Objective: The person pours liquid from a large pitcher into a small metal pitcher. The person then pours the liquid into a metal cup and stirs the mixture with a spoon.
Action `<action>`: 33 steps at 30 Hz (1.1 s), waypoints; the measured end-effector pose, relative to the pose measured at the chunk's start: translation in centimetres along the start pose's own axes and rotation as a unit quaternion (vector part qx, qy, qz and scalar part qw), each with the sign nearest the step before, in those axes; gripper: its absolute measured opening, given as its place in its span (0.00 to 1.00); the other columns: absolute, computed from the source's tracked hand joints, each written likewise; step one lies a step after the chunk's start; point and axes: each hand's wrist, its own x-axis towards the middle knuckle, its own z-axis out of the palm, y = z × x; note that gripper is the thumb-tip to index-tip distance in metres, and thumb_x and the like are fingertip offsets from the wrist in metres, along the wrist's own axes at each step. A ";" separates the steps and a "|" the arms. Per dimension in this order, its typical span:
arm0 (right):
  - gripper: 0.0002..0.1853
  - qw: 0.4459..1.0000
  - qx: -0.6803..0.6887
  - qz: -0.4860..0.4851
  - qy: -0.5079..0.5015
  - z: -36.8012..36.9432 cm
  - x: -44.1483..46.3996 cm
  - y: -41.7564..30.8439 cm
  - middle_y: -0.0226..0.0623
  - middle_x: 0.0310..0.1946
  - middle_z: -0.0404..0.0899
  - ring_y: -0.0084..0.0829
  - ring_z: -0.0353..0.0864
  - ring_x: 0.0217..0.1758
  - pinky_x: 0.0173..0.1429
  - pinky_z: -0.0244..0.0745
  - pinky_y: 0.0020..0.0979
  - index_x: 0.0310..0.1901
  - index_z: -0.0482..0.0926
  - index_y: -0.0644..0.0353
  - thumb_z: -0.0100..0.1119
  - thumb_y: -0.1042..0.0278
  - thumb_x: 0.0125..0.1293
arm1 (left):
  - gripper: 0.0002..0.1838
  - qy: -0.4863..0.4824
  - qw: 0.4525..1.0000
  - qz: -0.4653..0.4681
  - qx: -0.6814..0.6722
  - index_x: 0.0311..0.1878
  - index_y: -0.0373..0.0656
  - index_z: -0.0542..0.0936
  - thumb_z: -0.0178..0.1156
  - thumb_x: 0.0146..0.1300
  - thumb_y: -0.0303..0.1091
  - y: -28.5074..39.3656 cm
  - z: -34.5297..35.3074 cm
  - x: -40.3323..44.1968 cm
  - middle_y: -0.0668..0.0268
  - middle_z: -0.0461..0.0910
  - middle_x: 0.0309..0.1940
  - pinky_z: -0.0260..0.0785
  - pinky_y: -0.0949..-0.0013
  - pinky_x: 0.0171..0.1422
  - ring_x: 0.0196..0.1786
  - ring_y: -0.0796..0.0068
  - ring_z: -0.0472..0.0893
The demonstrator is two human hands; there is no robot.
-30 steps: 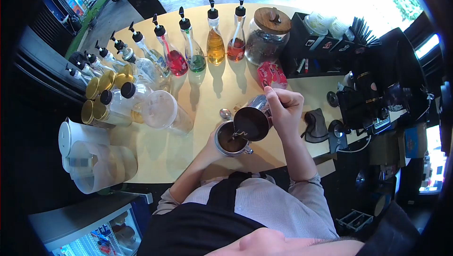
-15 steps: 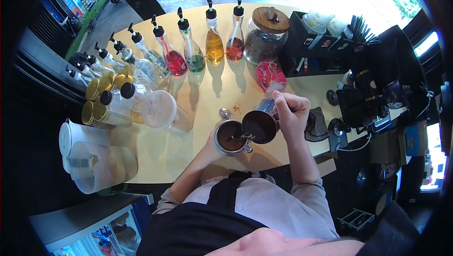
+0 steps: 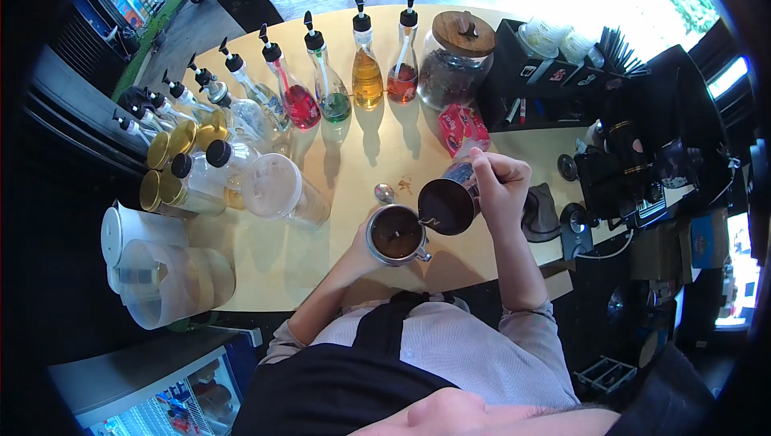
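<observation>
Liquid (image 3: 397,237) in mug (image 3: 392,261), pitcher (image 3: 446,205) tipped beside it

Head view: mid-frame, the left hand (image 3: 366,248) wraps its grip round the mug; just right, the right hand (image 3: 501,185) pinches the pitcher. Dark liquid already sits in the mug; how much remains to pour cannot be told.

Nothing we can actually read here
We spot pale lettering on the pink packet (image 3: 463,129) and stickers (image 3: 556,77) on the black organizer (image 3: 504,59), but it's all too tiny and blurry.
</observation>
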 end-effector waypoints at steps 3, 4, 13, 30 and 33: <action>0.23 1.000 0.004 -0.001 0.002 0.4 0.2 0.1 0.19 0.10 0.58 0.09 0.54 0.17 0.20 0.45 0.23 0.12 0.64 0.65 0.59 0.74 0.64 | 0.40 -0.008 1.000 -0.014 -0.027 0.58 0.39 0.72 0.80 0.38 0.32 -1.2 0.1 0.0 0.61 0.79 0.52 0.72 0.65 0.61 0.54 0.69 0.80; 0.22 1.000 0.003 -0.016 0.004 0.4 0.4 0.1 0.19 0.10 0.58 0.09 0.54 0.17 0.20 0.45 0.23 0.12 0.64 0.66 0.59 0.74 0.64 | 0.40 -0.015 0.999 -0.021 -0.028 0.58 0.39 0.73 0.80 0.37 0.32 -1.3 0.1 0.1 0.61 0.79 0.52 0.72 0.65 0.61 0.54 0.69 0.80; 0.22 0.998 -0.014 -0.057 -0.008 0.9 1.2 0.7 0.23 0.09 0.57 0.11 0.54 0.16 0.20 0.45 0.25 0.12 0.63 0.67 0.59 0.76 0.62 | 0.42 -0.020 0.999 -0.029 -0.024 0.58 0.39 0.72 0.80 0.36 0.33 -1.8 0.0 0.0 0.61 0.79 0.52 0.72 0.65 0.61 0.53 0.69 0.80; 0.21 0.996 0.028 -0.077 -0.039 2.2 0.4 -1.9 0.26 0.09 0.56 0.13 0.52 0.15 0.21 0.45 0.26 0.13 0.61 0.68 0.59 0.79 0.61 | 0.40 -0.010 0.999 -0.029 -0.034 0.57 0.36 0.70 0.81 0.39 0.33 -1.1 0.3 0.3 0.59 0.79 0.51 0.73 0.67 0.59 0.52 0.71 0.81; 0.21 0.994 0.034 -0.091 -0.041 2.1 0.2 -2.0 0.27 0.09 0.56 0.14 0.52 0.15 0.21 0.46 0.26 0.14 0.62 0.69 0.59 0.80 0.61 | 0.41 -0.009 1.000 -0.012 -0.007 0.57 0.36 0.71 0.81 0.39 0.33 0.1 0.3 0.4 0.58 0.79 0.51 0.73 0.67 0.58 0.52 0.71 0.81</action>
